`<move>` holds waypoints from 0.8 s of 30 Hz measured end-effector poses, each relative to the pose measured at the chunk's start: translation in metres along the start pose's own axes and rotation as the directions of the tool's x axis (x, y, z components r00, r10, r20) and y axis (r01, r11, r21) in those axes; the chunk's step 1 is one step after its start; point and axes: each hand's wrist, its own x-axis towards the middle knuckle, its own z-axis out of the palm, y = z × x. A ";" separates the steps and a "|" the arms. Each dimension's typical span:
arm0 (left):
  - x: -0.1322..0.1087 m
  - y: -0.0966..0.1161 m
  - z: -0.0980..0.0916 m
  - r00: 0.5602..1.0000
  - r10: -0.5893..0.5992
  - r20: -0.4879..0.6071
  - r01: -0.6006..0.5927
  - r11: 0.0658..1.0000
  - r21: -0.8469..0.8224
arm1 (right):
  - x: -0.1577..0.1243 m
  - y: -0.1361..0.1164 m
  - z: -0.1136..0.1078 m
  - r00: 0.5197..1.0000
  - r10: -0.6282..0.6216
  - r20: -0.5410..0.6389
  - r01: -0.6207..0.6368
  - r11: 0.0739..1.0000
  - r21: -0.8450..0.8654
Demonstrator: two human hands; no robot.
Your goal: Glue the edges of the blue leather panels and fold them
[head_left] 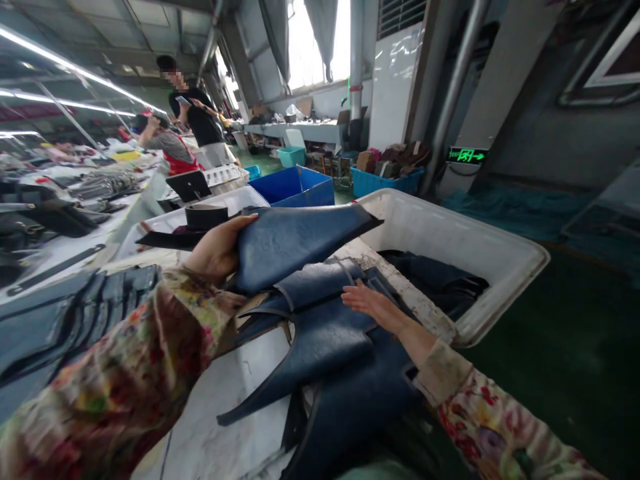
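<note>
Over the spread right hand (370, 303) the air is open, and to its right the white rectangular plastic bin (505, 247) gapes upward, walls hemming the sides. Ahead-left, a dark-blue leather panel (300, 240) in the left hand (215, 250) blocks the way! Below, overlapping dark-blue leather pieces (325, 340) obstruct the white desk (210, 407).

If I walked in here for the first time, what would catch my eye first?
Probably the dark blue sheet held in the left hand, mid-picture. Below it, the open right hand is at a pile of blue pieces. Farther back, a lit green sign glows at the upper right.
</note>
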 end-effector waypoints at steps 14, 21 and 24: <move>-0.103 -0.258 0.015 0.969 -0.231 0.084 0.196 0.933 0.303 | -0.056 0.065 -0.016 0.984 0.100 -0.149 -0.120 0.984 -0.131; -0.113 -0.266 0.009 0.964 -0.215 0.159 0.151 0.928 0.340 | -0.036 0.098 -0.003 0.962 -0.020 -0.272 -0.092 0.915 -0.392; -0.123 -0.252 0.003 0.969 -0.197 0.151 0.135 0.928 0.346 | -0.034 0.092 0.002 0.956 -0.044 -0.291 -0.101 0.880 -0.464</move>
